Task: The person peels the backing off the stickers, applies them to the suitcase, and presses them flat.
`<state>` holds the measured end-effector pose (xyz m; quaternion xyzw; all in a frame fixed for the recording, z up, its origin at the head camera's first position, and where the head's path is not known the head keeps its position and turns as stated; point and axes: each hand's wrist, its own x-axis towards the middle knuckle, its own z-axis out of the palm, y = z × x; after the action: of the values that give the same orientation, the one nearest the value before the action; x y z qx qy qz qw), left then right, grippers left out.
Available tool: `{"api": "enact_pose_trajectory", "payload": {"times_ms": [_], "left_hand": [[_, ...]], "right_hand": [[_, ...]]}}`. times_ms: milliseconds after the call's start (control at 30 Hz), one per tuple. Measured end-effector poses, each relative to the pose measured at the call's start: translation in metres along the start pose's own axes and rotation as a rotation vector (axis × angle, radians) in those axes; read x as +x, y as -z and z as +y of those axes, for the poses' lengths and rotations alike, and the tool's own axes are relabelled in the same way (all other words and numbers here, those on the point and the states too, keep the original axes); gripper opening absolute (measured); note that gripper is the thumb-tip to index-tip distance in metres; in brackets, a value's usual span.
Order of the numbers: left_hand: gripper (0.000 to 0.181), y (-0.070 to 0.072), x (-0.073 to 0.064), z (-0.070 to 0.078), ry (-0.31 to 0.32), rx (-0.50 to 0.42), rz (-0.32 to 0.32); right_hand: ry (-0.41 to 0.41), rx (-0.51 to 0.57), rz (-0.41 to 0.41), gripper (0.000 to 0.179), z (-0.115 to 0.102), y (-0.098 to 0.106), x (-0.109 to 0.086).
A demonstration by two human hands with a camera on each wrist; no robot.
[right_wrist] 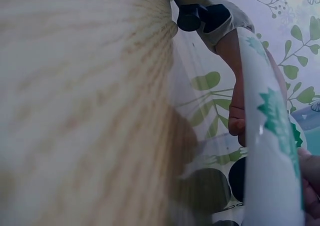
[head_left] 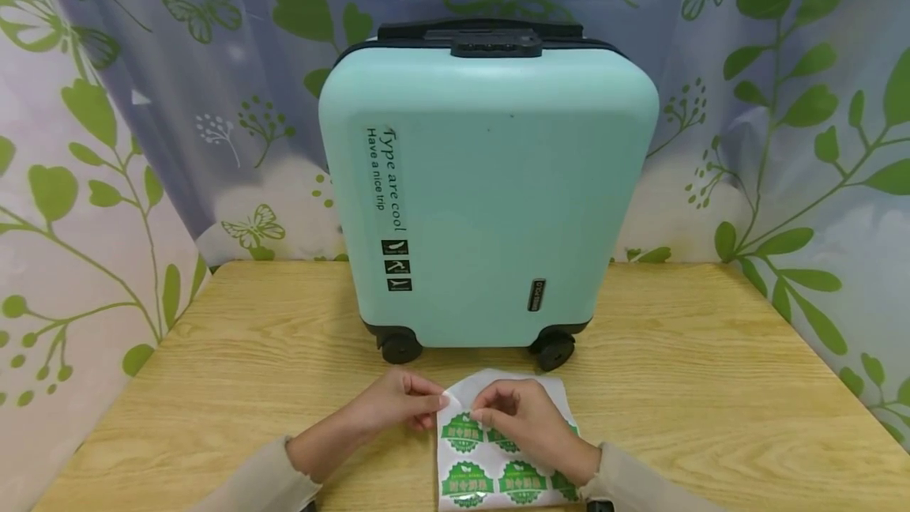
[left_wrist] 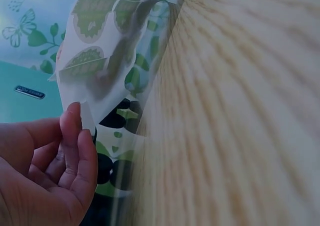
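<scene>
A white sheet of round green stickers (head_left: 468,480) with scalloped edges slants up off the wooden table, in front of the suitcase. My left hand (head_left: 408,401) pinches its upper left corner between thumb and fingers; the left wrist view shows this sheet corner (left_wrist: 87,117) between the fingertips. Over the sheet's upper part is my right hand (head_left: 522,421), its thumb and forefinger pinching at the top edge of a sticker (head_left: 462,434). From behind, the backing (left_wrist: 117,66) shows the stickers through it. In the right wrist view the sheet (right_wrist: 272,136) hides most of the right hand (right_wrist: 311,178).
A mint-green suitcase (head_left: 490,196) stands upright on the table (head_left: 235,338) just beyond the sheet, on black wheels (head_left: 401,348). Behind it hangs a curtain (head_left: 249,101) printed with leaves and butterflies. Sleeves cover both forearms.
</scene>
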<state>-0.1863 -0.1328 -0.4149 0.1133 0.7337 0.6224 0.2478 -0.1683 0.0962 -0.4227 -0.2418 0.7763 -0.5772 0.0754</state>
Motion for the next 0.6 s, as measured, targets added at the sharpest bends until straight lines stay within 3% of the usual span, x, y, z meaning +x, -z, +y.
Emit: {"api": "enact_pose_trajectory", "payload": {"times_ms": [600], "left_hand": [[0.026,0.0020,-0.0008,0.0010,-0.022,0.049,0.008]], "right_hand": [[0.003,0.093,-0.049,0.018,0.0034,0.0054,0.0007]]}}
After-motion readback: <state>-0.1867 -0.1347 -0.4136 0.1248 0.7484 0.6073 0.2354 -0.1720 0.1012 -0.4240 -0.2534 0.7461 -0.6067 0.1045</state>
